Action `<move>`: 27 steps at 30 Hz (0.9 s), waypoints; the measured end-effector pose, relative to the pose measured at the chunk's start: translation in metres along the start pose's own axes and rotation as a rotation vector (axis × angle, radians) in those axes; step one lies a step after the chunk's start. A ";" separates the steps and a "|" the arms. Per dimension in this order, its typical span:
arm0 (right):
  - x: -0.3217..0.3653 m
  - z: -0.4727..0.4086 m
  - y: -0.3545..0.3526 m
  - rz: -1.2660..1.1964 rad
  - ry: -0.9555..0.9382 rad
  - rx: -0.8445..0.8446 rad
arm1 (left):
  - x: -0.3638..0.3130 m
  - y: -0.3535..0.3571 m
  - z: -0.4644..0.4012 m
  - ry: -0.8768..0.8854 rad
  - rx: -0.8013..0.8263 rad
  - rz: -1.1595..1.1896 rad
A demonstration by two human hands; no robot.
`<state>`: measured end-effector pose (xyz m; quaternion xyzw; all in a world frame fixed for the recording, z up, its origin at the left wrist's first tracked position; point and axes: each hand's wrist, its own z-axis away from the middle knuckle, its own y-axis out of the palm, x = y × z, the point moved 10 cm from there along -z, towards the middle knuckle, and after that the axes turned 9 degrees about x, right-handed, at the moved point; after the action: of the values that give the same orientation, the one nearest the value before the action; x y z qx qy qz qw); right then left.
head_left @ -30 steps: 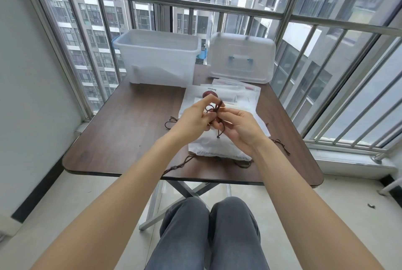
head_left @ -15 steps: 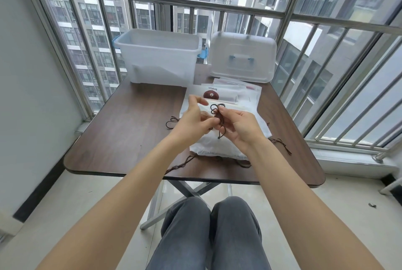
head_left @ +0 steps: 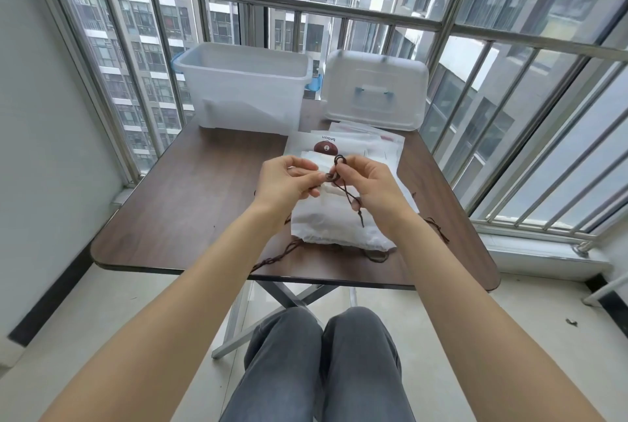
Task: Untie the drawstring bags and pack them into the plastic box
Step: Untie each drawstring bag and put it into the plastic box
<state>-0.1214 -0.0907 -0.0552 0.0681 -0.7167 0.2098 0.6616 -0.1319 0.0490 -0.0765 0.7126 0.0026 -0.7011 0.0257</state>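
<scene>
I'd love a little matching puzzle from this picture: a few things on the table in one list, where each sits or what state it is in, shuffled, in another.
Things:
1. plastic box
2. lid
3. brown cord
4. white drawstring bag

States:
a. pinched between both hands
b. open, far left of table
c. lying on the table under the hands
d. propped at the railing, far right

Pairs: 1-b, 2-d, 3-a, 4-c

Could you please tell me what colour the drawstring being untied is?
The drawstring is dark brown, seen best in the head view against the white bag.
</scene>
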 end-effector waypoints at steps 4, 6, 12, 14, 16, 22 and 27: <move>0.016 -0.001 0.002 0.340 -0.068 0.024 | -0.026 0.000 0.004 0.178 -0.061 -0.366; 0.025 0.000 0.001 0.407 -0.110 0.002 | -0.042 0.006 0.010 0.311 -0.083 -0.576; 0.039 -0.001 0.000 0.550 -0.212 -0.031 | -0.051 0.016 0.012 0.393 0.015 -0.697; 0.040 -0.002 -0.001 0.578 -0.227 -0.064 | -0.052 0.016 0.010 0.390 0.014 -0.713; 0.045 -0.002 -0.003 0.647 -0.266 -0.128 | -0.054 0.018 0.009 0.399 0.016 -0.723; 0.056 0.006 0.002 0.956 -0.427 -0.316 | -0.048 0.022 0.003 0.371 0.057 -0.688; 0.067 0.024 0.014 1.071 -0.630 -0.489 | -0.036 0.026 -0.002 0.297 0.158 -0.589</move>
<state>-0.1560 -0.0755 0.0067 -0.3912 -0.8374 0.3110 0.2214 -0.1294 0.0240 -0.0396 0.7753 0.1576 -0.5652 -0.2339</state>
